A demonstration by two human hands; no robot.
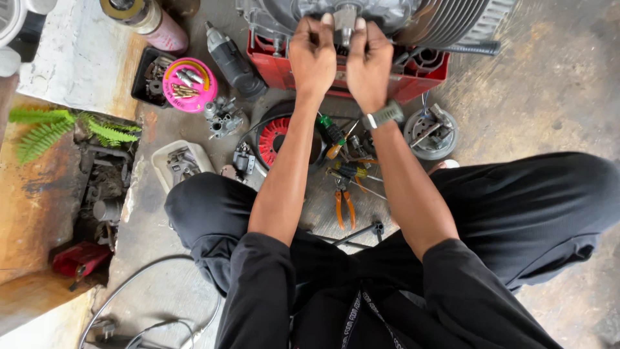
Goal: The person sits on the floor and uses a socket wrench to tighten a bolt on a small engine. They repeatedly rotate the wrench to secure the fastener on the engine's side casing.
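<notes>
A grey finned engine (387, 16) rests on a red tray (420, 77) on the concrete floor in front of me. My left hand (312, 55) and my right hand (369, 61) both grip a grey metal part (345, 16) at the engine's middle, fingers curled around its sides. A watch with a grey-green strap (384, 116) sits on my right wrist. I squat with my knees spread, in black trousers and a black shirt.
Orange-handled pliers (343, 203), screwdrivers (332, 132), a red-and-black round part (278, 136), a carburettor (223, 117), a pink dish of small parts (189, 84), a power drill (232, 61), a grey round disc part (429, 132) and a white tray (181, 165) lie on the floor.
</notes>
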